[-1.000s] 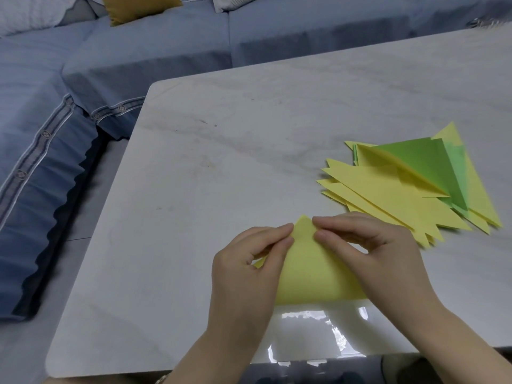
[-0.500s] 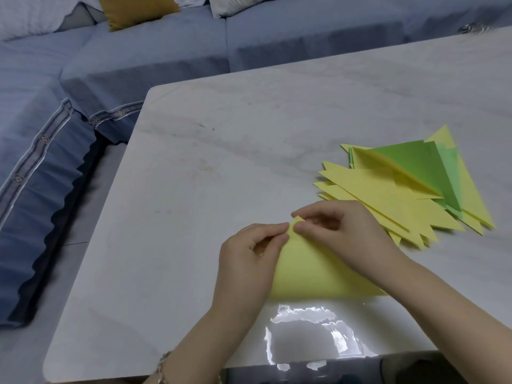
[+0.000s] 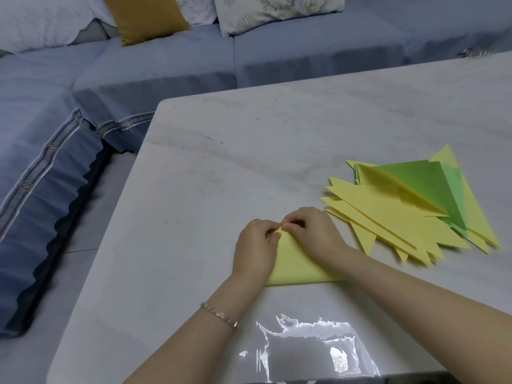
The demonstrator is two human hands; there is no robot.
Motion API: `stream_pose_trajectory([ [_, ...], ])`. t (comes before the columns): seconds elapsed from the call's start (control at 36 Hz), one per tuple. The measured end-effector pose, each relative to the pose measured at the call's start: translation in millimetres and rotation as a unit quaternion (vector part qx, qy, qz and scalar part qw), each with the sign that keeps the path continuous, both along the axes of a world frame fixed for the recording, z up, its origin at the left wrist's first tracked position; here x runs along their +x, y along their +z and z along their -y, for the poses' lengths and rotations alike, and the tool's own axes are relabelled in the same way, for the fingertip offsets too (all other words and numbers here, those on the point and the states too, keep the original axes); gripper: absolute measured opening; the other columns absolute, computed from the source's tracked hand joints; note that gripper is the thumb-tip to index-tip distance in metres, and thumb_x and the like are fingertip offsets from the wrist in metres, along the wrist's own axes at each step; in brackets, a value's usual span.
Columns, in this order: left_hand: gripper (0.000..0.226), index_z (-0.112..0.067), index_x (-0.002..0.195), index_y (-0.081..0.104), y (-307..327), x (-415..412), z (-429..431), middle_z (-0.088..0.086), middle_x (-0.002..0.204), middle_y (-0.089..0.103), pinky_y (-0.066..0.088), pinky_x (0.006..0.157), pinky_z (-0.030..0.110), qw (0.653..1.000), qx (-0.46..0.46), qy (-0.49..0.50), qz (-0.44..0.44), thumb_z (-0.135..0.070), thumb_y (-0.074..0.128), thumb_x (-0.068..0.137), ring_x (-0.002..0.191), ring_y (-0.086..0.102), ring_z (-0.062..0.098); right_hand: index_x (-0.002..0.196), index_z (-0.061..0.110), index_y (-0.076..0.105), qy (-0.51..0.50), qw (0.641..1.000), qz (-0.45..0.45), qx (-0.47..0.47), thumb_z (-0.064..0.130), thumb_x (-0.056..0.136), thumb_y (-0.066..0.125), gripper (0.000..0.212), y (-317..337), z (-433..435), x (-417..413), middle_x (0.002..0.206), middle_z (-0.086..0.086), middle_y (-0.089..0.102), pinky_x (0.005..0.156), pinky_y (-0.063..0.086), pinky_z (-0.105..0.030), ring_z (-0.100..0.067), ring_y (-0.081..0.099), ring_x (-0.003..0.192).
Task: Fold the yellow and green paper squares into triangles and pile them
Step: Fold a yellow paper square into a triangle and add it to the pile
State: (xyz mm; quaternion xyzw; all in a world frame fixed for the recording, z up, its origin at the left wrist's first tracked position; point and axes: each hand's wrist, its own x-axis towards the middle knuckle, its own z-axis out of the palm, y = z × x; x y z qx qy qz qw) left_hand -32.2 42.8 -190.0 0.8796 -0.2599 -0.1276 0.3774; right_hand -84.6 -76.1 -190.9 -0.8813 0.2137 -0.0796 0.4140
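Drawn together since earlier, left hand (image 3: 256, 245) and right hand (image 3: 313, 231) are pinched on the yellow triangle (image 3: 296, 268) at its twelve-o'clock tip, seemingly so corners are matched.

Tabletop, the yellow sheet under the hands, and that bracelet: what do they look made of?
Tabletop: looks like polished marble or a marble-look slab; grey veining, mirror-like glare near the front edge.
Yellow sheet: thin matte paper; it holds a sharp fold.
Bracelet: probably metal, rose-gold tone; small shiny links.
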Motion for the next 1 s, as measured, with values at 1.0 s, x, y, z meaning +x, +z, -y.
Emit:
stream_pose_trajectory([
  [1.0, 0.040, -0.020, 0.117, 0.061, -35, -32, -83, 0.000, 0.125, 0.059, 0.037, 0.097, 0.028, 0.910, 0.033, -0.334, 0.244, -0.035, 0.028, 0.100, 0.115, 0.049, 0.018, 0.086, 0.016, 0.073, -0.021, 0.998, 0.052, -0.039, 0.014, 0.087, 0.060, 0.013, -24, -2, -6, 0.084, 0.008, 0.050, 0.074, 0.028, -0.018, -0.010, 0.045, 0.090],
])
